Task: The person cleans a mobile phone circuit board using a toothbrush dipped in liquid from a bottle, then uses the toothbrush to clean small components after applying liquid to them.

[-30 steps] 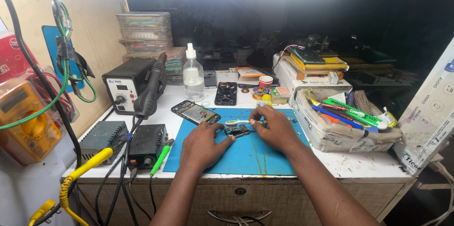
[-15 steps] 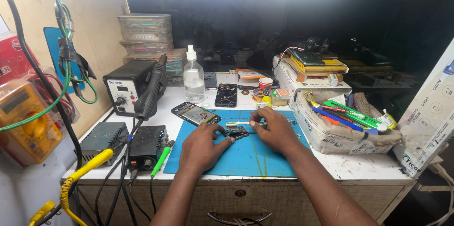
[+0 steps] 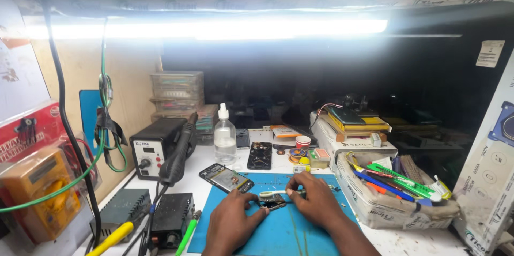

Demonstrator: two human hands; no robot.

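Both of my hands rest on a blue work mat (image 3: 292, 234) at the front of the bench. My left hand (image 3: 231, 224) pins down a small dark circuit part (image 3: 276, 201) with its fingertips. My right hand (image 3: 316, 198) touches the same part from the right, fingers curled around a thin tool; a pale strip (image 3: 271, 193) lies just above the part. An opened phone (image 3: 226, 178) lies face up at the mat's upper left corner, close to my left hand.
A hot-air station (image 3: 155, 146) with its handle (image 3: 179, 151) stands left, with two dark boxes (image 3: 171, 218) below. A clear bottle (image 3: 225, 138), a dark phone frame (image 3: 259, 155) and small tins sit behind the mat. A tool-filled pouch (image 3: 396, 194) lies right. A yellow meter (image 3: 35, 192) hangs at left.
The camera has tilted up, so the light strip now fills the top and my hands sit lower in view. Both hands stay on the small part on the mat.
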